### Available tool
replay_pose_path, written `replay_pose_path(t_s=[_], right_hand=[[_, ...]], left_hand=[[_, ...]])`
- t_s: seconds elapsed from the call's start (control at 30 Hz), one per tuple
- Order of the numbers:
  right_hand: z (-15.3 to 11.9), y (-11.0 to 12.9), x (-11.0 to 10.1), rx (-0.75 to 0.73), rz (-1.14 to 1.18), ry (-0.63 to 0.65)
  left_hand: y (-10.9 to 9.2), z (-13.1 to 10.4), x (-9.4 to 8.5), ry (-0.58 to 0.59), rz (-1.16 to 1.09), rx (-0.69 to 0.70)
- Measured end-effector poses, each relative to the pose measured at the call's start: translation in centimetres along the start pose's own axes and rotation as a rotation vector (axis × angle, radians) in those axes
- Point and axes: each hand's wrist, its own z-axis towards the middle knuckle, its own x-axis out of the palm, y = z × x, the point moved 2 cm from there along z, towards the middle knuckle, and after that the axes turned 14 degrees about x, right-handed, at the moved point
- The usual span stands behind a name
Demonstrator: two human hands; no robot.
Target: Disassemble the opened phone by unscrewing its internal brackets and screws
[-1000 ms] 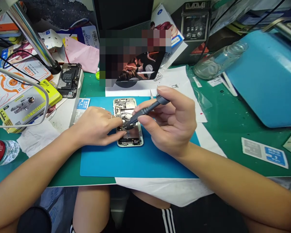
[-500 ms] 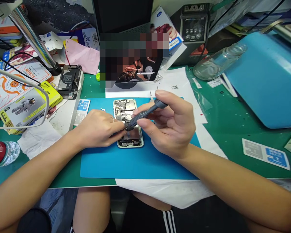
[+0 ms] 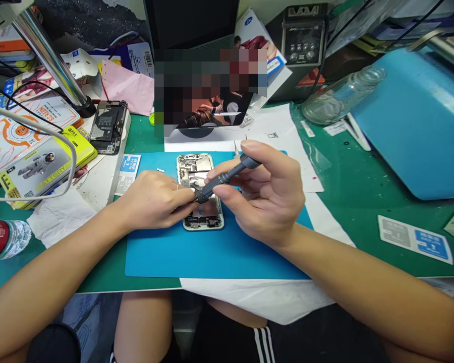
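From where I stand, the green table (image 3: 336, 174) takes up most of the view, with a blue slab (image 3: 416, 126) lying at a slant on its right side. The blue mat (image 3: 212, 257) lies in front of the person, partly over a sheet of white paper (image 3: 280, 121). The right hand (image 3: 272, 196) is above the mat, thumb and fingers closed around a dark screwdriver (image 3: 227, 179), with the index finger curled up by its top end. The left hand (image 3: 151, 199) comes in from the other side, index finger and thumb drawn close together at the screwdriver's lower end; I can't tell what, if anything, they pinch. A yellow box (image 3: 45, 166) sits over on the left, a glass jar (image 3: 336, 101) lies on its side beyond the right hand, and another opened phone (image 3: 105, 126) is near the box. The opened phone (image 3: 202, 166) lies on the mat, under the screwdriver and the left fingertips. Smallest is a ring (image 3: 177, 186) on the left hand.
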Motion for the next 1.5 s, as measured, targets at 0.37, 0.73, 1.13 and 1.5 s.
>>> replay_pose_path(t_s=[0.37, 0.73, 1.13, 1.5], right_hand=[[0.08, -0.04, -0.22, 0.041, 0.044, 0.018], [0.21, 0.0, -0.3, 0.045, 0.037, 0.015], [0.12, -0.14, -0.17, 0.05, 0.018, 0.001], [0.04, -0.26, -0.26, 0.066, 0.0, 0.004]], left_hand=[[0.14, -0.13, 0.12, -0.016, 0.009, -0.008], [0.13, -0.11, 0.12, -0.022, -0.002, -0.018], [0.22, -0.18, 0.17, -0.012, -0.01, -0.028], [0.28, -0.21, 0.13, 0.01, -0.035, -0.045]])
